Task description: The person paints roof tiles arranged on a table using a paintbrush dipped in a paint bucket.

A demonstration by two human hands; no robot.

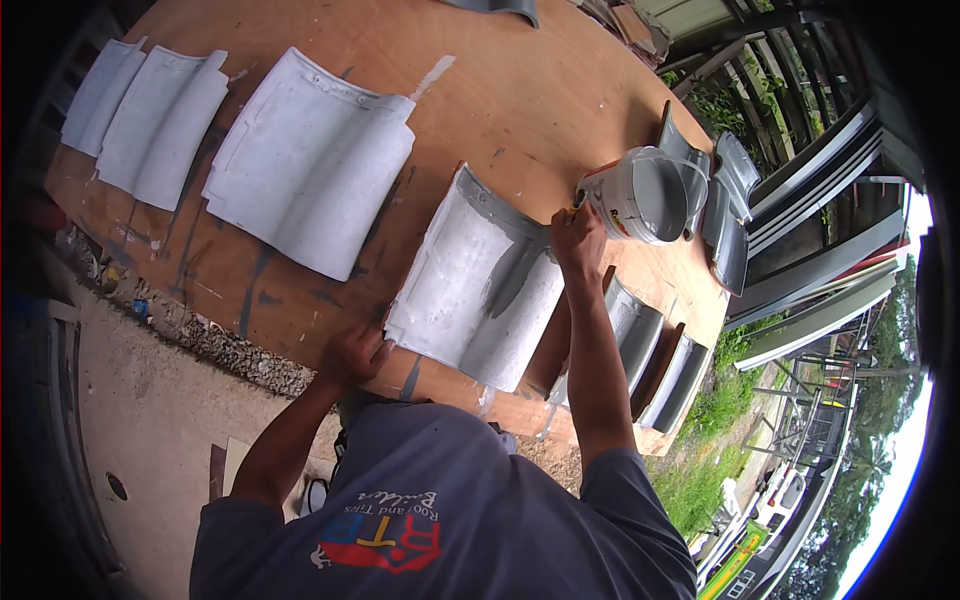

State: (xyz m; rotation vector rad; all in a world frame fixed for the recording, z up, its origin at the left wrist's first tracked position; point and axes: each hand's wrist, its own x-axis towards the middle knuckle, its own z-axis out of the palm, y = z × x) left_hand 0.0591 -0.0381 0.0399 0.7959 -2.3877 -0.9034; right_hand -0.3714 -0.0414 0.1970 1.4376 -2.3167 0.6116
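Observation:
A white roof tile (440,285) with wet grey paint along its upper right part lies on the brown wooden table (490,85). At its lower left corner, my left hand (357,354) is closed, fingers pressed on the edge. My right hand (578,238) is closed near the tile's right upper edge around a thin handle, which looks like a brush; its bristles are hidden. Just beyond that hand, a white bucket (612,200) of grey paint stands on the table, tilted in the view.
Three more whitish tiles, the nearest being a large tile (310,165), lie to the left. Grey tiles (632,325) lie right of my right forearm, and more dark tiles (727,235) sit behind the bucket. Long curved panels (820,240) lean at the far right.

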